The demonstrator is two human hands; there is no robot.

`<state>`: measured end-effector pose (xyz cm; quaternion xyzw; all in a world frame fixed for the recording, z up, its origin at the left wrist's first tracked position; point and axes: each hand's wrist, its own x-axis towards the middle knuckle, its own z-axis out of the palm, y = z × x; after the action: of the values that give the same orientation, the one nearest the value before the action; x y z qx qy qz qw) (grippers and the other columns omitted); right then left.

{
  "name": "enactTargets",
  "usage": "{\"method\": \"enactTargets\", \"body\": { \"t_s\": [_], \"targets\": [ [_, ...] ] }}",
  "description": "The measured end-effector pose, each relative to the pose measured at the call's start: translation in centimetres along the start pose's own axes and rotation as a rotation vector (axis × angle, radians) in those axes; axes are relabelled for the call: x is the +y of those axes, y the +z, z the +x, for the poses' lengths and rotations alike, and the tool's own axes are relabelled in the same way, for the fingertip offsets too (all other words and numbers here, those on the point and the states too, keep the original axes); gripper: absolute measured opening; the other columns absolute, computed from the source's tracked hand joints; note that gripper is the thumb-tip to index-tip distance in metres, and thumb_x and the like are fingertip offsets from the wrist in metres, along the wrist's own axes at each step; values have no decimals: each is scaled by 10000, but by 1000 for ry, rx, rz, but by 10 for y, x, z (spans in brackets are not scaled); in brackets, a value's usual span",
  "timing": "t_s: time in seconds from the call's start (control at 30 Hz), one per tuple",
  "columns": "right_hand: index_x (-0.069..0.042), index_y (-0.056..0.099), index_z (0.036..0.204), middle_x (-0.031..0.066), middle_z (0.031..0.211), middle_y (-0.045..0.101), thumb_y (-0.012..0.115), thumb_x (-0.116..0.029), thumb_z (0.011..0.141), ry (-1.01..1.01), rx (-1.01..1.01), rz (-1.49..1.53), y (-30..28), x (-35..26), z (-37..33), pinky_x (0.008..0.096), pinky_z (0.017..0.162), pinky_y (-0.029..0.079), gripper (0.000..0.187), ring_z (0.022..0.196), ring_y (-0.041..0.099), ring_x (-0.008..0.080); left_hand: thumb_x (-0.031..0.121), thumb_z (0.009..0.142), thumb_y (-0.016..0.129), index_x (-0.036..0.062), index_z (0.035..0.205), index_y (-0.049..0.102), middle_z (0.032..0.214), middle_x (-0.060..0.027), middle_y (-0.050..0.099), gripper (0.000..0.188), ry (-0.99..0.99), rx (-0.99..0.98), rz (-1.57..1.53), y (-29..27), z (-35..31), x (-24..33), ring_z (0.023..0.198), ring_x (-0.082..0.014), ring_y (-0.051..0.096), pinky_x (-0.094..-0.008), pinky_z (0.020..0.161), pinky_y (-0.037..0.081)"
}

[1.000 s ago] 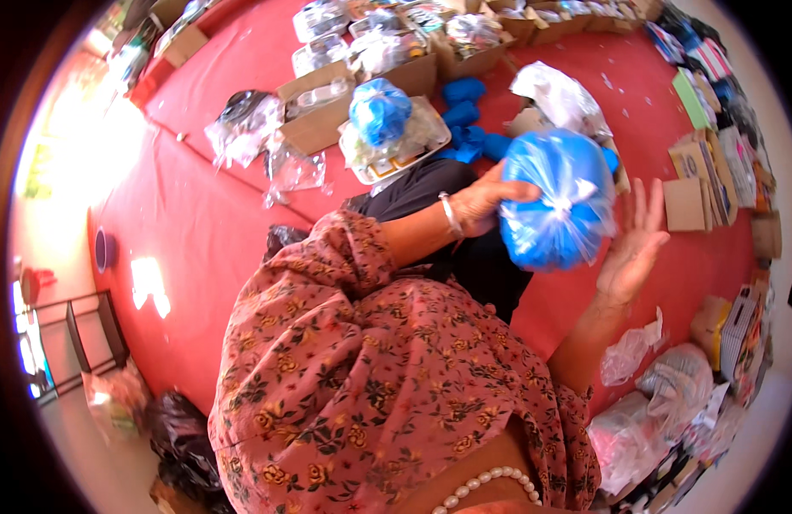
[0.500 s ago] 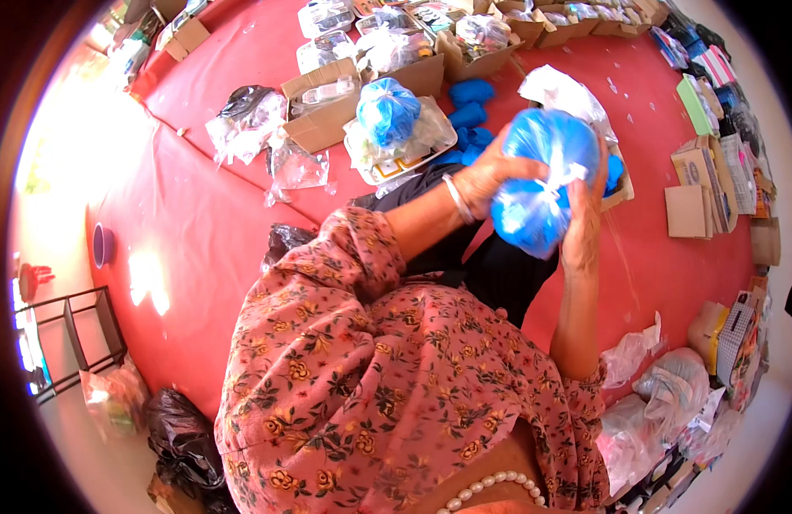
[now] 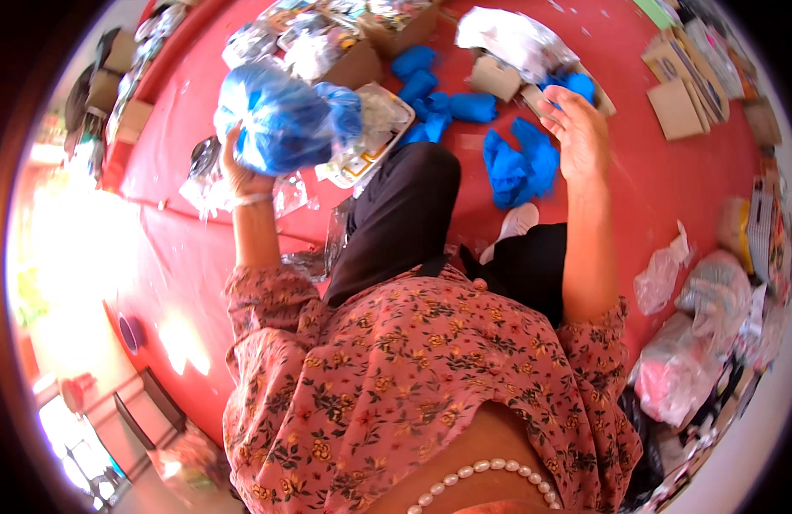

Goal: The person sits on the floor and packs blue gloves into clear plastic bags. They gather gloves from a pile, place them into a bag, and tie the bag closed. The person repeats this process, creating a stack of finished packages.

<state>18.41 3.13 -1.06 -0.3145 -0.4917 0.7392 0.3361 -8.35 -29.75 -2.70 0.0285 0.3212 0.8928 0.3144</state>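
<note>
My left hand holds a round, tied clear plastic bag of blue items, raised at the far left. The fingers are partly hidden beneath it. Right behind this bag, a second blue bagged bundle shows over a white tray with clear plastic on it. My right hand is raised at the right, its fingers apart and slightly bent, with nothing in it. Below and left of that hand, crumpled blue pieces lie on the red floor. More rolled blue pieces lie beside the tray.
Cardboard boxes of plastic-wrapped goods stand at the back. A white plastic bag covers part of a carton at back right. Flattened cardboard and stuffed clear bags line the right wall. A purple pot sits at the left.
Both hands held the blue bag in front of me earlier. My left hand has carried it to the left, and my right hand has let go. The view has also shifted.
</note>
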Motion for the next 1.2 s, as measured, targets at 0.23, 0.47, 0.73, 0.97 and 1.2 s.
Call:
{"method": "enactTargets", "body": {
  "t_s": [0.23,0.47,0.73,0.97,1.2],
  "targets": [
    [-29,612,897,64,833,631,585,-133,808,202,79,109,-76,31,8,264,619,440,140,723,604,157,87,731,617,-4,1071,504,965,-139,596,369,-59,301,382,-83,-19,-31,872,-273,600,-401,784,507],
    [-22,606,908,74,822,631,592,-109,807,199,76,82,-70,26,-8,253,582,445,133,688,592,151,188,729,618,44,1071,535,1035,-141,593,379,-113,564,170,-151,-25,-50,941,-299,580,-469,871,448],
    [-34,613,811,56,741,627,587,-151,767,139,74,61,-42,17,-8,237,514,436,127,593,576,124,418,843,400,80,1247,449,1197,-147,517,529,-198,208,521,-230,-43,-78,1099,-340,486,-512,937,384],
    [-15,606,804,56,735,616,570,-97,781,109,165,156,-58,5,-1,214,467,419,92,575,562,109,529,816,363,150,1232,471,1248,-133,479,572,-549,566,-9,-122,-22,-121,1146,-391,438,-617,910,345],
    [-23,592,835,57,734,601,575,-88,787,17,321,341,-89,0,-1,220,486,411,83,574,543,115,471,830,394,147,1205,495,1190,-115,524,506,-471,512,110,-130,-22,-113,1117,-348,474,-552,918,380]
  ]
}}
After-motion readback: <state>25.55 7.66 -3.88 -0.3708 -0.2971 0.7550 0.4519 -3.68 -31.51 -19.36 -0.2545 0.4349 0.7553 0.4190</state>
